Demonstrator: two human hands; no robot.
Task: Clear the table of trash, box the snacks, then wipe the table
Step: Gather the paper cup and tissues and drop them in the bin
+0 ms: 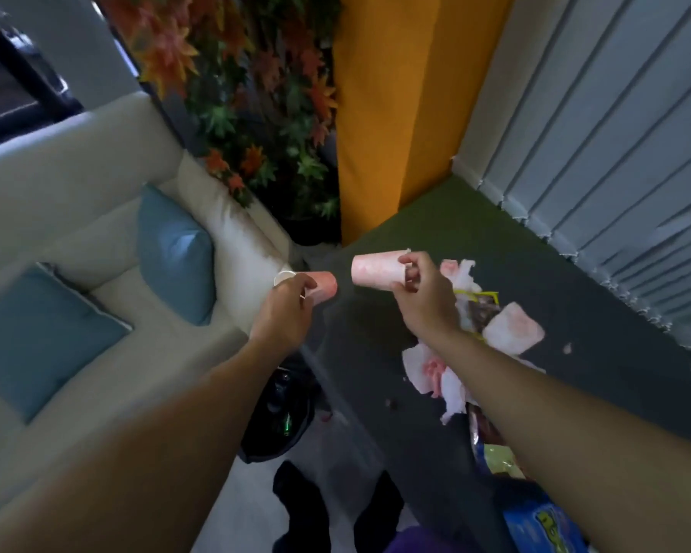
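My left hand grips a pink paper cup on its side, base pointing right. My right hand pinches the rim of a second pink paper cup, base pointing left, so the two bases face each other a short gap apart. Both cups hover above the left edge of the dark table. Crumpled pink-stained tissues and a square tissue wad lie on the table beside a snack wrapper. More snack packets, a green one and a blue one, lie near the front edge.
A black trash bin with bottles inside stands on the floor below my left forearm. A cream sofa with blue cushions is on the left. Vertical blinds hang behind the table, a plant at the back.
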